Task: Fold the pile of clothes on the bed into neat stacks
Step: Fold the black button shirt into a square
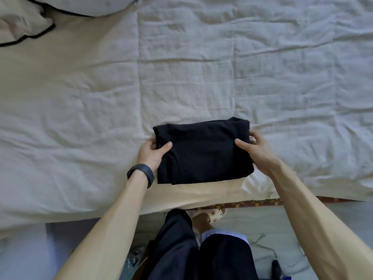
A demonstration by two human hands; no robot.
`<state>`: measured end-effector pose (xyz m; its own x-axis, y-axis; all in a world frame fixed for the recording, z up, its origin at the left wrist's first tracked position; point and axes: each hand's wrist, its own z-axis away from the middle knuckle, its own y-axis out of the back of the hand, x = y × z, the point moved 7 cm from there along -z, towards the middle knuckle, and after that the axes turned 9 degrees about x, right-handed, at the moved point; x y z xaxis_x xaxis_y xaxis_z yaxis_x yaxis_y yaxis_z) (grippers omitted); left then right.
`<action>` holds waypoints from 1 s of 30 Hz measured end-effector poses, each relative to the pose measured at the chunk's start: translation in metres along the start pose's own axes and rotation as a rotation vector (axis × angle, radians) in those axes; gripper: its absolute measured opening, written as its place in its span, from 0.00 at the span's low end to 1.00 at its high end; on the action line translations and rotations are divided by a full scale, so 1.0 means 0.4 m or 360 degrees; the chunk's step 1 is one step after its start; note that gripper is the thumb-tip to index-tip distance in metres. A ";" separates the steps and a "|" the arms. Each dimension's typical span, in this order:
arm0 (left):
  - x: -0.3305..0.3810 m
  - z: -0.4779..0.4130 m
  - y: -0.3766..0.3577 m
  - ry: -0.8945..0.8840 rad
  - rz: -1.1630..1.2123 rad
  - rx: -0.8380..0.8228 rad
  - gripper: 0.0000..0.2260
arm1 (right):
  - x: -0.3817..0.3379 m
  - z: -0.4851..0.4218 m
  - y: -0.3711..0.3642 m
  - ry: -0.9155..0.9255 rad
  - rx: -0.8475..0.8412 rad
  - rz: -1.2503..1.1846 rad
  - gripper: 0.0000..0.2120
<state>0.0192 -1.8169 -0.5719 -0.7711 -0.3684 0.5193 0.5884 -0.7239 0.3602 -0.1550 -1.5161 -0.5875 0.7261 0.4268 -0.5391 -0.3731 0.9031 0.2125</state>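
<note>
A folded black garment [202, 152] lies as a compact rectangle near the front edge of the bed [101, 118]. My left hand [151, 154] grips its left side, thumb on top and fingers tucked under the edge. My right hand [256, 152] grips the right side the same way, thumb over the top layer. A dark band sits on my left wrist. No other clothes of the pile show in this view.
A wrinkled white quilt covers the bed. A pillow [84, 5] and a beige black-trimmed cushion [22, 23] lie at the far left corner. Below the bed edge are my legs, a sandalled foot [210, 217] and the floor.
</note>
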 end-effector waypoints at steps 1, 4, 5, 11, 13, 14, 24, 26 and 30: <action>-0.005 0.005 -0.004 0.0018 0.0113 -0.0038 0.11 | 0.003 -0.001 -0.001 0.0014 0.0001 -0.0013 0.15; -0.014 0.013 -0.007 0.0005 0.0283 -0.0058 0.13 | 0.010 0.000 -0.001 0.0060 0.0049 -0.0076 0.15; -0.013 0.013 -0.005 -0.0025 0.0289 -0.0036 0.13 | 0.011 0.002 0.001 0.0078 0.0072 -0.0100 0.15; 0.036 0.007 -0.018 -0.0172 0.0238 -0.0092 0.10 | 0.011 0.035 0.026 0.0152 0.0100 -0.0235 0.16; 0.070 0.019 -0.025 -0.0206 0.0177 -0.0139 0.11 | 0.002 0.062 0.053 0.0196 0.0157 -0.0284 0.16; 0.092 0.028 -0.029 -0.0233 0.0151 -0.0161 0.11 | -0.006 0.080 0.069 0.0224 0.0184 -0.0314 0.15; 0.452 0.374 -0.161 -0.0629 0.0092 -0.0522 0.13 | -0.200 0.424 0.411 0.0620 0.0502 -0.0575 0.15; 0.542 0.507 -0.190 -0.0770 0.0113 -0.0585 0.12 | -0.251 0.536 0.510 0.0731 0.0548 -0.0606 0.15; 0.691 0.812 -0.250 -0.1044 0.0162 -0.0748 0.12 | -0.334 0.771 0.726 0.0967 0.0704 -0.0709 0.16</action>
<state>-0.1739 -1.6568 -0.2128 -0.3339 -0.1344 0.9330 0.3719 -0.9283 -0.0006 -0.1824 -1.2965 -0.2024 0.2703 0.0445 -0.9617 0.2224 0.9690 0.1073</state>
